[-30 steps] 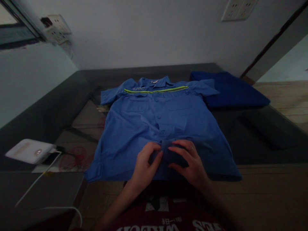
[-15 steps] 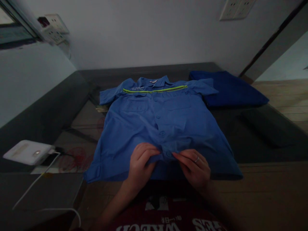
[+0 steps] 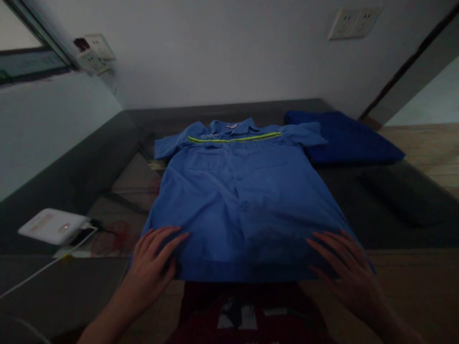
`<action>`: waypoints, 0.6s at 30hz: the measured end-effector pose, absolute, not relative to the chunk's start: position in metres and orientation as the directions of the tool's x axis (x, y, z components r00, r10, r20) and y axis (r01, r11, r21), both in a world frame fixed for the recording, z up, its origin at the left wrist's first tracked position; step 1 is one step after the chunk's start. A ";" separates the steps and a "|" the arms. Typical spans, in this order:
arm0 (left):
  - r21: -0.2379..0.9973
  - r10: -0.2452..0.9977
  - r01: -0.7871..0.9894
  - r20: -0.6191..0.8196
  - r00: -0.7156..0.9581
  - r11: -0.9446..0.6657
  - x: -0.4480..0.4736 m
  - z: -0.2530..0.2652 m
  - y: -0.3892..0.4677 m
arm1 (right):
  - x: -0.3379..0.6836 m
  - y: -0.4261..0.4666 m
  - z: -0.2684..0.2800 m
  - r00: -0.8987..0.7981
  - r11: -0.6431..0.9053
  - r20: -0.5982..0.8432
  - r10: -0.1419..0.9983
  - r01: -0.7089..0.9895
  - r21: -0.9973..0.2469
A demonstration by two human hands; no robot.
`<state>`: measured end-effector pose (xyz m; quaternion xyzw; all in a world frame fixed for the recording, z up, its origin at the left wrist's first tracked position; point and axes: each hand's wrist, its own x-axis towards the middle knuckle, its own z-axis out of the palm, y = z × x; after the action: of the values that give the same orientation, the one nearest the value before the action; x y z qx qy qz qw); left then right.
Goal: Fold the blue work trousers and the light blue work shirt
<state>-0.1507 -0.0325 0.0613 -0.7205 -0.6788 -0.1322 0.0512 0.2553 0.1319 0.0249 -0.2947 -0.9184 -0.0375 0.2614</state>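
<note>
A blue short-sleeved button-up shirt [image 3: 222, 200] lies face up, its collar pointing away from me and its hem at the near edge. A yellow-green stripe crosses its chest below some lettering, and buttons run down the front placket. Over the lower left corner of the shirt is my left hand [image 3: 154, 258], fingers apart and curved. My right hand [image 3: 344, 267] is spread at the lower right corner, fingertips on or just above the cloth. Neither hand grips the fabric.
A folded dark blue cloth [image 3: 347, 136] lies at the back right of the dark table [image 3: 387, 215]. To the left sits a white power bank [image 3: 53, 227] with a white cable [image 3: 46, 272]. Wall sockets [image 3: 355, 23] are above the table.
Both hands have let go of the placket near the lowest button and moved apart, each to its own side of the hem. The shirt front now lies flatter.
</note>
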 end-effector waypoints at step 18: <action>0.322 0.957 0.939 0.211 -0.197 0.123 -0.229 0.057 -0.063 | 0.325 0.170 0.023 -0.488 0.656 0.467 0.738 0.683 -0.323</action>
<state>-0.2292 -0.0626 0.0573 -0.6331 -0.7488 -0.1946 -0.0239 0.3245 0.1701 0.0227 -0.4123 -0.8612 0.0469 0.2935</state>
